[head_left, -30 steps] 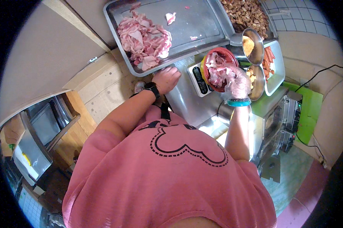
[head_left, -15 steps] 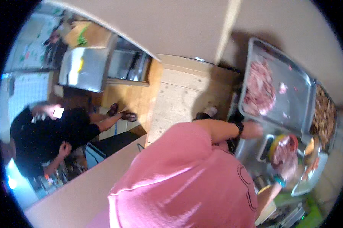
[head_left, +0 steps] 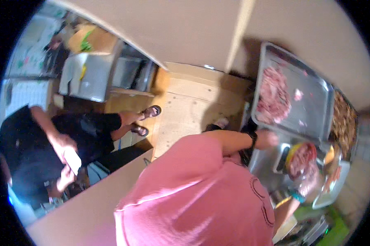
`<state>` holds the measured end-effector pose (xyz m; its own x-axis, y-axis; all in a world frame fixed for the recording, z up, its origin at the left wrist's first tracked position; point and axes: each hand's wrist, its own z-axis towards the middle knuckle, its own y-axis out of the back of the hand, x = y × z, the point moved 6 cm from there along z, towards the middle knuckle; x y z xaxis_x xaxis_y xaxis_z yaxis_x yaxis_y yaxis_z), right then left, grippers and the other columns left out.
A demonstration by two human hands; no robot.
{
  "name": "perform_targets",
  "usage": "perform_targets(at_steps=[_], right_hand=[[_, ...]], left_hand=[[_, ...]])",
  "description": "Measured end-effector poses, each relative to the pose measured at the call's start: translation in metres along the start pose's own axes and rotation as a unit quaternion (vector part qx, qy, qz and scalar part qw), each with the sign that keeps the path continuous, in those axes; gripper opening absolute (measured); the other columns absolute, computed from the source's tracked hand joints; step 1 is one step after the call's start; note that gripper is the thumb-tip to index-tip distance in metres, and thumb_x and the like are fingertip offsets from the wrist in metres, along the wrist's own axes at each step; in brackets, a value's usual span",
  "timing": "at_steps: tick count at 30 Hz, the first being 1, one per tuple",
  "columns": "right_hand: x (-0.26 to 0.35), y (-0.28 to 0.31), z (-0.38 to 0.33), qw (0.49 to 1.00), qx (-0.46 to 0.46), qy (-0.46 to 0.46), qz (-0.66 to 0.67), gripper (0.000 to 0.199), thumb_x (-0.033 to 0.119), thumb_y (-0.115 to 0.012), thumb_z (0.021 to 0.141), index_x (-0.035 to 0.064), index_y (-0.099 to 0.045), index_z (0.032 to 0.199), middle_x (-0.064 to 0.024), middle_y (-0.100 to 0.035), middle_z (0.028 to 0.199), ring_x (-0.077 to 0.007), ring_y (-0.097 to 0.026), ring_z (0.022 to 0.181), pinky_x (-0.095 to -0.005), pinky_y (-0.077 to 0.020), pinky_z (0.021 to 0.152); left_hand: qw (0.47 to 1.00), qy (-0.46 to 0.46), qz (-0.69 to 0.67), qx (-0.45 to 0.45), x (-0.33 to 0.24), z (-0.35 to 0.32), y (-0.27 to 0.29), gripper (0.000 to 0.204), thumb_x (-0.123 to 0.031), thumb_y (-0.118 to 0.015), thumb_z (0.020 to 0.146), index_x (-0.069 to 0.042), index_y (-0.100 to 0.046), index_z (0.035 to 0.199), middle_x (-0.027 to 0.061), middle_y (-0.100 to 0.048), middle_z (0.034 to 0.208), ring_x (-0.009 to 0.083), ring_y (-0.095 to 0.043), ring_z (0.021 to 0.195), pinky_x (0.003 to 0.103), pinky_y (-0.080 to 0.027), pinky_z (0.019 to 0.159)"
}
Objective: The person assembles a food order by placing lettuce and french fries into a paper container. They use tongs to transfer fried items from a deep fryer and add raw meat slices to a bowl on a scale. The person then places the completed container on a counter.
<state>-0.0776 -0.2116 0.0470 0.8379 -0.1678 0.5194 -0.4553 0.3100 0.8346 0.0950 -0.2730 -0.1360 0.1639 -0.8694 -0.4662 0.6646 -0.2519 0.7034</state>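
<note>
Sliced raw meat (head_left: 300, 160) fills a round bowl with a red and yellow rim (head_left: 312, 150) on the metal counter. At the bowl's near side is my right hand (head_left: 310, 177), in what looks like a clear plastic glove, with a teal band at the wrist. It touches the meat, but its fingers are blurred and partly lost against it. My left hand (head_left: 267, 139), with a black band on its wrist, is left of the bowl, by the near edge of a large metal tray (head_left: 310, 110). Blur hides its fingers. Pale pink raw meat (head_left: 273, 96) is heaped in the tray.
Brown pieces of food (head_left: 344, 123) fill a container right of the tray. A white tray (head_left: 334, 192) with orange food stands beyond my right hand. At the left, a person in black (head_left: 49, 143) holds a white object (head_left: 72, 161). A partition (head_left: 94, 197) stands between us.
The whole view has shifted slightly. My hands stay by the bowl and tray. The person in black has turned and now has both hands at the white object.
</note>
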Motion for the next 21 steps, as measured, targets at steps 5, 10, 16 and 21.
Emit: perform_targets(at_steps=[5,10,16,21], right_hand=[[-0.006,-0.012,0.010,0.976,-0.033,-0.068,0.203,0.018,0.004,-0.055,0.080,0.0018,-0.058,0.098,-0.0096,-0.058,0.102,-0.0202,-0.053,0.096,-0.0329,-0.0420,0.087],[0.015,-0.034,0.040,0.983,-0.013,-0.008,0.181,0.026,0.002,-0.057,0.075,0.0039,-0.060,0.100,-0.0114,-0.060,0.100,-0.0195,-0.057,0.093,-0.0296,-0.0435,0.083],[0.043,-0.096,0.110,0.988,0.136,-0.046,-0.064,0.037,0.023,-0.060,0.075,0.0111,-0.057,0.110,-0.0127,-0.061,0.103,-0.0257,-0.058,0.096,-0.0335,-0.0447,0.082],[0.023,-0.167,0.151,0.954,0.245,-0.016,-0.172,0.037,0.024,-0.054,0.076,0.0126,-0.056,0.111,-0.0125,-0.058,0.108,-0.0273,-0.055,0.101,-0.0347,-0.0424,0.088]], left_hand=[[0.999,0.016,-0.039,-0.001,0.006,-0.005,0.023,0.008,-0.010,-0.051,0.069,-0.006,-0.049,0.076,0.0099,-0.051,0.079,0.0258,-0.053,0.077,0.037,-0.045,0.069],[0.998,0.049,-0.046,0.013,-0.002,-0.002,0.031,0.012,-0.010,-0.055,0.072,-0.006,-0.050,0.082,0.0097,-0.050,0.080,0.0267,-0.052,0.076,0.036,-0.044,0.071],[0.995,0.060,-0.048,0.057,-0.001,-0.002,0.025,0.011,-0.015,-0.053,0.077,-0.006,-0.050,0.082,0.0106,-0.049,0.081,0.0281,-0.052,0.079,0.037,-0.044,0.071],[0.989,0.085,-0.044,0.110,-0.003,0.001,0.024,0.011,-0.015,-0.052,0.077,-0.006,-0.050,0.083,0.0096,-0.049,0.083,0.0263,-0.051,0.082,0.037,-0.045,0.071]])
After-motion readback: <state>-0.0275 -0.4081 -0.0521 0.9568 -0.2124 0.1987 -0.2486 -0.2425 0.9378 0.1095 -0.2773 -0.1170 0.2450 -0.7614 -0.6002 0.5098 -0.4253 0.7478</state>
